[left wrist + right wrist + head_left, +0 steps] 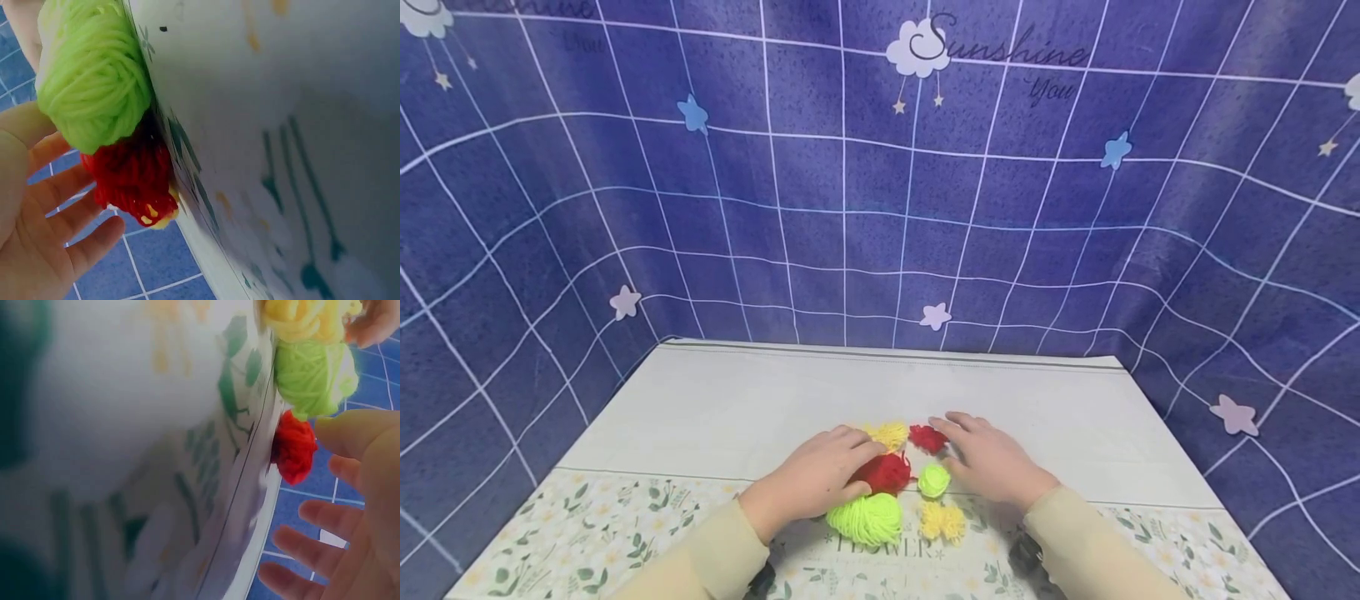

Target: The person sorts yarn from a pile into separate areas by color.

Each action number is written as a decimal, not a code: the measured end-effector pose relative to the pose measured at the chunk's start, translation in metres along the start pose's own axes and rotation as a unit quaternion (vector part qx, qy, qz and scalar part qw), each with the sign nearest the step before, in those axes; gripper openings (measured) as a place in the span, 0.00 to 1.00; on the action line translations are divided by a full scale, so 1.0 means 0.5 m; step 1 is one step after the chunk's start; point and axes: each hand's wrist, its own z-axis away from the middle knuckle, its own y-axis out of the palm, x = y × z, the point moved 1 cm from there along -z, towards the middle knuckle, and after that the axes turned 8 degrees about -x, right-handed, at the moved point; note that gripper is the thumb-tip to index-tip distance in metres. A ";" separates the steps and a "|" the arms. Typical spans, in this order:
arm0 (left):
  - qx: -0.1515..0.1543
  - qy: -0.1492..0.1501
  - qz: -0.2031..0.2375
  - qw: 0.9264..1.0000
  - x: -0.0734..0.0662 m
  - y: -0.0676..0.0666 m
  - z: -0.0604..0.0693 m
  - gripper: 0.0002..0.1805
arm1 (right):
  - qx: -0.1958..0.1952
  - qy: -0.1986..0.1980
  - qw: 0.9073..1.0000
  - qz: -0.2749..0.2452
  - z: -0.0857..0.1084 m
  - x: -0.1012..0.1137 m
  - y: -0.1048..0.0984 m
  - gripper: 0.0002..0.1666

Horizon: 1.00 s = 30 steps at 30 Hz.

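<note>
- Head cam: yarn's mid-table (1000,383), between left and right edges. Left row: lime skein (867,523), red bundle (889,475), pale-yellow bundle (892,435); right row: small red tuft (928,439), lime ball (934,481), yellow bow (942,522). Probably grouped by size. Skein and bow lie lengthwise left-right; ball's round, points nowhere.
- Left wrist: left hand (47,219) loose beside the skein, not grasping.
- Right wrist: right hand (378,494) relaxed, gripping nothing, thumb near the tuft.

Bare left hand (816,473) and bare right hand (992,462), backs uppermost, extend from cream fabric sleeves (1086,546), angled inward, fingers (307,552) loosely spread.
</note>
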 end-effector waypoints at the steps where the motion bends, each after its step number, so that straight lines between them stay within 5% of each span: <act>1: 0.000 0.003 -0.001 1.000 -0.001 0.002 -0.002 0.27 | 0.005 -0.001 1.000 -0.002 -0.004 0.001 0.002 0.37; 17: 0.059 -0.013 0.002 0.998 -0.010 0.017 -0.036 0.28 | 0.024 -0.071 0.997 0.016 -0.050 -0.005 0.024 0.36; 30: 0.099 -0.029 0.000 0.995 -0.005 0.036 -0.048 0.35 | 0.041 -0.061 0.997 0.003 -0.057 -0.009 0.027 0.27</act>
